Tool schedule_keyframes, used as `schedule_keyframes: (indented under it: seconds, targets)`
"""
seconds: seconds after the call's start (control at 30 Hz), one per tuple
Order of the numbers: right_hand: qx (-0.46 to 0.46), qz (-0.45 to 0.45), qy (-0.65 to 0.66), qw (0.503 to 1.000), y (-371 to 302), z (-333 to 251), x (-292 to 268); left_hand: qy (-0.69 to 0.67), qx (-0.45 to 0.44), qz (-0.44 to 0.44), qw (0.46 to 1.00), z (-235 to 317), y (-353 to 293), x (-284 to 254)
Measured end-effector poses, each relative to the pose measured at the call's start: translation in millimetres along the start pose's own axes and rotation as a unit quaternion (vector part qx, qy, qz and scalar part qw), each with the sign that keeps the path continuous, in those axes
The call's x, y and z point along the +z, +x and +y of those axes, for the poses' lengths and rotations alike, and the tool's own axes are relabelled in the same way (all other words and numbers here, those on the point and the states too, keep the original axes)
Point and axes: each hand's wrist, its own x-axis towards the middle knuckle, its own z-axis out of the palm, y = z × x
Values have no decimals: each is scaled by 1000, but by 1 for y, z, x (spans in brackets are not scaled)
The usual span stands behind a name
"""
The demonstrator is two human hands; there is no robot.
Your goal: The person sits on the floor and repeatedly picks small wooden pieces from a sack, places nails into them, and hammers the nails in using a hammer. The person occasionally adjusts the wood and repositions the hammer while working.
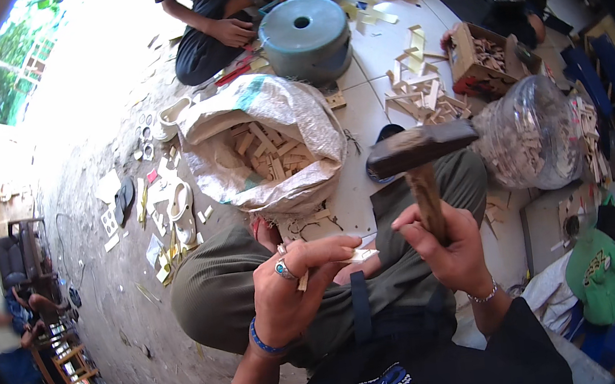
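My left hand (283, 293) pinches a small pale wooden piece (365, 254) between thumb and fingers, over my lap. A second bit of pale wood pokes out below the curled fingers. In my right hand (457, 252) a hammer (423, 145) is held upright by its wooden handle. Its dark, worn head is raised above the right knee, apart from the wood. Just beyond my crossed legs stands a white woven sack (205, 162), its mouth rolled open around many small wooden pieces (272, 150).
A round metal pot (305, 37) stands beyond the sack beside a seated person. To the right are loose wooden frames (429, 91), a cardboard box (465, 60) of brown pieces and a clear plastic jar (524, 133). A green cap (597, 273) lies lower right. Slippers (180, 206) are at left.
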Motion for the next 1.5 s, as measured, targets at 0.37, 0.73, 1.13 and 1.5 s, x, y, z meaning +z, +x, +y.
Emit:
schedule_keyframes:
  seconds: [0.37, 0.73, 1.13, 1.5]
  targets:
    - [-1, -231, 41, 972, 2, 23, -2, -4, -51, -161, 986, -4, -7, -5]
    - [20, -282, 97, 954, -6, 28, 5, -40, -118, -180, 976, 0, -15, -14]
    - [55, -289, 49, 955, -32, 34, 18, -47, -97, -266, 958, -3, -24, -28]
    - [66, -10, -136, 988, 31, 89, -41, -161, -161, 5, 974, -9, -28, -8]
